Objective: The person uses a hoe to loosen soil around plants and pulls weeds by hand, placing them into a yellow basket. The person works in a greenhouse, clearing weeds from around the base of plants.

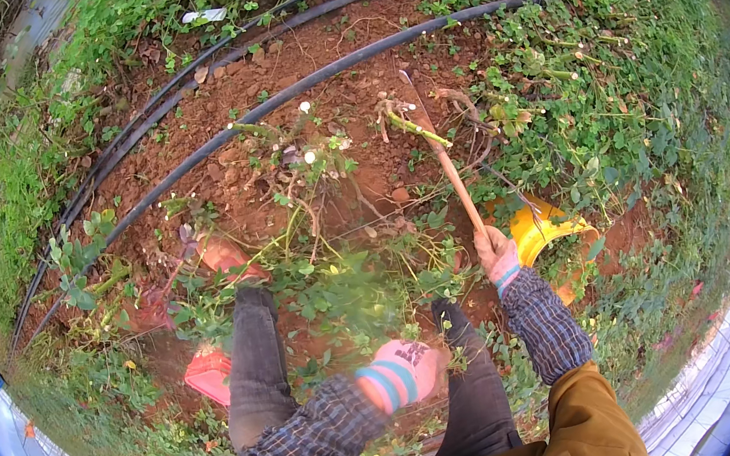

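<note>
My right hand (pixel 496 253), in a pink glove with a blue-striped cuff, grips the wooden handle (pixel 459 188) of a long tool. Its narrow, rusty metal blade (pixel 419 103) points away from me, over reddish soil and beside a cut woody stem (pixel 418 128). My left hand (pixel 411 368), gloved in pink with blue stripes, is curled between my knees and blurred. Green weed stems (pixel 453 360) stick out at its fingers, and it seems closed on them. Blurred leafy weeds (pixel 353 292) hang in front of it, between my legs.
Black irrigation pipes (pixel 316 82) curve across the soil ahead. Pruned stumps with white-capped cut ends (pixel 309 157) stand before me. A yellow plastic container (pixel 540 228) lies at right, by my right hand. A pink object (pixel 209 376) is beside my left leg. Dense weeds (pixel 643 119) cover the right.
</note>
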Demonstrator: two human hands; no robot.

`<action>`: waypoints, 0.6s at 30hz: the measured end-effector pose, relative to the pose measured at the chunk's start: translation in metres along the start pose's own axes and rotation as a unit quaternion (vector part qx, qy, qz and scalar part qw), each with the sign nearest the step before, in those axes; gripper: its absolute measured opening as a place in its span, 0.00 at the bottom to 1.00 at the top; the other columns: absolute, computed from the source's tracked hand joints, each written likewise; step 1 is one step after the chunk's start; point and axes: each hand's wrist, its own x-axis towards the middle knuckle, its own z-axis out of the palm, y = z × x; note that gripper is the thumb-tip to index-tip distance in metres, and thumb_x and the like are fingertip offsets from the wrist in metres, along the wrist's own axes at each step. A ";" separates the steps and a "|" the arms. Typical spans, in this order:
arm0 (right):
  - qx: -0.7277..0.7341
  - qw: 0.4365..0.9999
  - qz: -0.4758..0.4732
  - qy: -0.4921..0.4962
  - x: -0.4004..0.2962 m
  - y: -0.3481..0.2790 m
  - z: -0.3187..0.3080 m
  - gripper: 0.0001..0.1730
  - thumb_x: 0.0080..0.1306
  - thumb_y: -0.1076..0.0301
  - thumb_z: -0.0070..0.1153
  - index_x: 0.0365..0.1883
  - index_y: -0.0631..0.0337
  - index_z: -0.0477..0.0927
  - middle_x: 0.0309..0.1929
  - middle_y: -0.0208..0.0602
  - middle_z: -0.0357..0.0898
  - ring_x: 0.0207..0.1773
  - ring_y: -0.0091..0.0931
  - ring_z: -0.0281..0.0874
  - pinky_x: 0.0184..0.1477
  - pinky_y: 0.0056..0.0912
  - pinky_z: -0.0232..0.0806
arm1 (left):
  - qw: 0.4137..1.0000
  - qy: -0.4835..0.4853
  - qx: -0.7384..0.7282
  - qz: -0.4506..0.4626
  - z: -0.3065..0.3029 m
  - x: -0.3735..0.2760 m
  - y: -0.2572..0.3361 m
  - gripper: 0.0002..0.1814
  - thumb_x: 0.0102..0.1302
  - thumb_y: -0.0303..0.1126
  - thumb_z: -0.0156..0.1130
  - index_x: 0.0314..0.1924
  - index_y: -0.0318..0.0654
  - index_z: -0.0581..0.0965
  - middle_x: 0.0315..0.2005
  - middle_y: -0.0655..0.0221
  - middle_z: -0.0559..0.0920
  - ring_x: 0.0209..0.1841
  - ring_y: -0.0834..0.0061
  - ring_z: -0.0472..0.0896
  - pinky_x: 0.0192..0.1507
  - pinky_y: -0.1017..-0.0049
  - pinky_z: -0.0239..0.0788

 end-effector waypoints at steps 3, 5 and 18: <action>-0.081 0.995 -0.011 -0.057 0.059 -0.085 0.015 0.24 0.69 0.51 0.52 0.51 0.63 0.77 0.26 0.44 0.80 0.29 0.29 0.79 0.36 0.35 0.71 | 1.000 -0.017 0.014 -0.012 0.003 0.001 -0.002 0.10 0.61 0.40 0.56 0.37 0.44 0.78 0.23 0.57 0.80 0.28 0.53 0.80 0.31 0.58 0.71; -0.083 0.993 -0.042 -0.071 0.104 -0.111 0.018 0.24 0.70 0.52 0.51 0.52 0.65 0.76 0.30 0.47 0.80 0.33 0.34 0.78 0.39 0.38 0.70 | 0.999 -0.030 0.037 -0.012 0.003 0.007 0.002 0.10 0.61 0.40 0.56 0.37 0.45 0.79 0.23 0.57 0.81 0.29 0.53 0.81 0.31 0.58 0.71; 0.206 0.974 0.098 0.010 -0.057 -0.033 0.031 0.16 0.71 0.56 0.51 0.38 0.61 0.79 0.21 0.21 0.73 0.18 0.11 0.61 0.20 0.16 0.55 | 0.998 -0.039 0.032 -0.041 -0.013 0.010 0.015 0.11 0.60 0.37 0.54 0.39 0.45 0.80 0.29 0.57 0.84 0.35 0.53 0.83 0.37 0.58 0.73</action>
